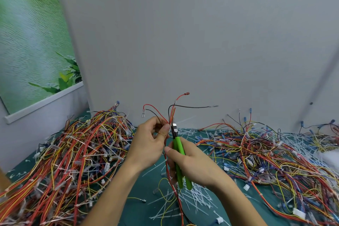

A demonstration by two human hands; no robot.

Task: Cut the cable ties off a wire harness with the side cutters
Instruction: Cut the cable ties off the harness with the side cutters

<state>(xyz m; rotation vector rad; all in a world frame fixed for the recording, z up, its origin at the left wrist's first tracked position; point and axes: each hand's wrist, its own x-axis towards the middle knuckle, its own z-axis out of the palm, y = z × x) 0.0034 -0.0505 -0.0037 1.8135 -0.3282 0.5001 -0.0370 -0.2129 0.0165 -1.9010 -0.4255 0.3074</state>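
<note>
My left hand (149,141) pinches a thin wire harness (169,113) of red, orange and black wires, held upright above the table's middle. Its loose ends with small terminals fan out above my fingers, and its tail hangs down between my forearms. My right hand (190,163) grips the green-handled side cutters (178,154). Their black jaws point up at the harness, just right of my left thumb. I cannot make out a cable tie at the jaws.
A big heap of harnesses (73,152) lies on the left of the green table (139,194). Another heap (266,154) spreads over the right. Cut white cable ties (198,196) litter the middle. A grey wall (183,42) rises close behind.
</note>
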